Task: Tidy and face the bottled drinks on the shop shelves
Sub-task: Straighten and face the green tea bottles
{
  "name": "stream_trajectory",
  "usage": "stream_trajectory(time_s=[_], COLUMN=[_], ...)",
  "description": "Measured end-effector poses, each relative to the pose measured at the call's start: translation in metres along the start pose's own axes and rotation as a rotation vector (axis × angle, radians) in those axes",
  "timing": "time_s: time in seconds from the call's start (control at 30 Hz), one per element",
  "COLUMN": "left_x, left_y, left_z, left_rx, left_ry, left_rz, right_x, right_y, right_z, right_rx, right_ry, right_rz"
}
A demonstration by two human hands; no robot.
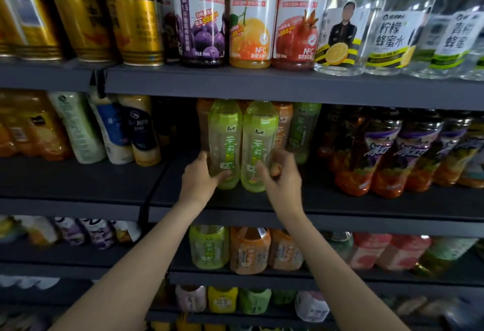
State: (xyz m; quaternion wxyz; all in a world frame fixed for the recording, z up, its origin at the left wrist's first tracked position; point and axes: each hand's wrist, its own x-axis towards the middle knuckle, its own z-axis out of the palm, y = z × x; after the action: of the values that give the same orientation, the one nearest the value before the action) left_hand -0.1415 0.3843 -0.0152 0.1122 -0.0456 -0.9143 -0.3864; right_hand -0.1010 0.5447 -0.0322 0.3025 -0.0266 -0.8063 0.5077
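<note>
Two green tea bottles stand upright side by side on the middle shelf (262, 203), set back a little from its front edge, long axes vertical and labels facing outward. The left hand (200, 177) is wrapped around the lower part of the left green bottle (224, 136), thumb across its front and fingers hidden behind it. The right hand (281, 177) is closed on the lower part of the right green bottle (259, 142), thumb on the label, the other fingers curled round its right side. Each bottle lies straight ahead of its own hand, so neither arm needs to cross; the move most likely coming is a pull toward the shelf's front edge, or a small twist to square the labels.

Just behind them stand orange bottles (283, 126) and another green bottle (302, 131), close enough to be knocked. To the left the shelf is bare as far as the pale milk-tea bottles (112, 131); to the right, well apart, are dark iced-tea bottles (379, 152). The shelf is a dark, flat board. The upper shelf holds gold cans (133, 21) and juice bottles (251, 16).
</note>
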Motion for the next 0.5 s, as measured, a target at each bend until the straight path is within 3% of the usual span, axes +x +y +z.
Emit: stream_trajectory(time_s=[0.07,0.13,0.33,0.5], left_x=[0.000,0.000,0.001,-0.001], left_y=[0.001,0.003,0.002,0.003], left_z=[0.000,-0.001,-0.002,0.001], left_rx=[0.006,0.019,0.029,-0.006], left_ry=[-0.008,-0.015,-0.033,-0.009], left_rz=[-0.021,-0.026,-0.025,-0.011], right_x=[-0.002,-0.003,-0.012,-0.017], right_y=[-0.001,-0.003,-0.005,0.004], right_z=[0.015,0.022,0.000,-0.033], right_rx=[-0.173,-0.262,-0.241,-0.179], right_ry=[-0.076,-0.043,-0.011,0.138], right_rz=[-0.027,0.015,0.078,0.165])
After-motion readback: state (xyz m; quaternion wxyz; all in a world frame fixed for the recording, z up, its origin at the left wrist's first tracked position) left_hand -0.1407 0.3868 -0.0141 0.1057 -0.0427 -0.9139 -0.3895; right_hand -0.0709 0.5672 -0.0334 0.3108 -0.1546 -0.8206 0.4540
